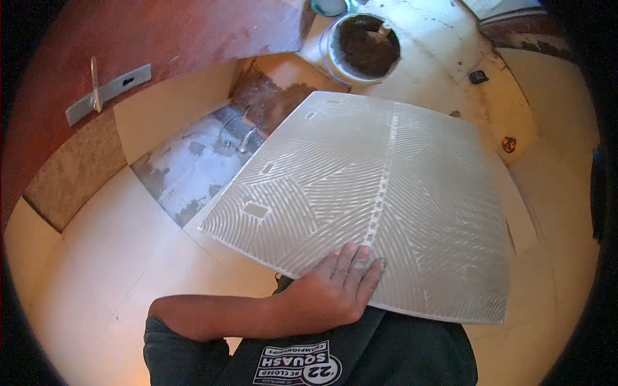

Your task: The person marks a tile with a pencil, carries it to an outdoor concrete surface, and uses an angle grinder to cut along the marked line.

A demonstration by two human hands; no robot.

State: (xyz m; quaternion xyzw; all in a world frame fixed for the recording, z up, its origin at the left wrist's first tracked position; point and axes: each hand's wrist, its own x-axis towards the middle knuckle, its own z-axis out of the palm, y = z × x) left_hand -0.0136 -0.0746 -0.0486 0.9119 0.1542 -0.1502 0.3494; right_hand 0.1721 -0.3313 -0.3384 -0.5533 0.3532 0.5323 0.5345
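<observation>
The shirt [418, 350] is dark and lies at the lower edge, below the tile. The left hand [338, 280] enters from the lower left, back upward, at the near edge of the tile [438, 193]. Its fingers are close together, slightly bent, and rest on the upper face. Whether the thumb closes under the edge cannot be told. The right hand is out of view; its state cannot be told.

The tile is large, grey and flat, positioned in front of the shirt and above the floor [96, 276]. Its upper face carries curved, comb-like ridges, a lengthwise line of small marks, and small rectangles toward the left.

Beyond the left edge of the tile, a grey patch [190, 161] shows in the pale floor. Farther left stands a dark red door [187, 32] with a metal handle [96, 90].

Past the far edge of the tile stands a bucket [329, 55], dark inside. A green tub [315, 5] is just beside it, partly cut off. A small black object [477, 77] lies to the right.
</observation>
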